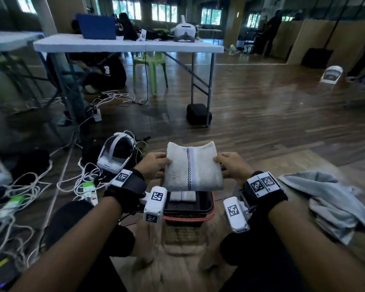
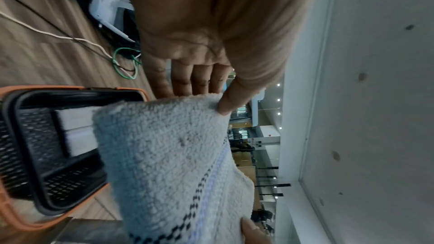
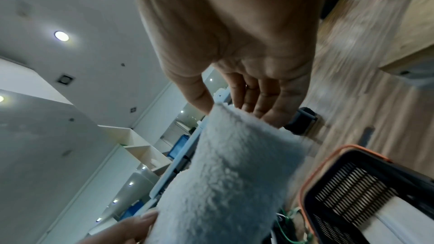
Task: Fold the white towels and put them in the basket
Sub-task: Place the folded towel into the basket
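Note:
A folded white towel (image 1: 193, 167) with a dark checked stripe hangs in the air between both hands, above the black basket (image 1: 188, 207) with an orange rim. My left hand (image 1: 154, 163) pinches its left edge, thumb on top and fingers underneath; the left wrist view shows the towel (image 2: 164, 155) and the basket (image 2: 35, 146) below it. My right hand (image 1: 232, 165) pinches the right edge the same way, seen with the towel (image 3: 223, 183) in the right wrist view. Folded white towels (image 1: 182, 196) lie inside the basket.
A crumpled pale towel (image 1: 333, 201) lies on the wooden surface to the right. Headsets (image 1: 116, 154) and tangled cables (image 1: 30, 197) cover the floor on the left. A folding table (image 1: 126, 46) and a green chair (image 1: 150, 66) stand farther back.

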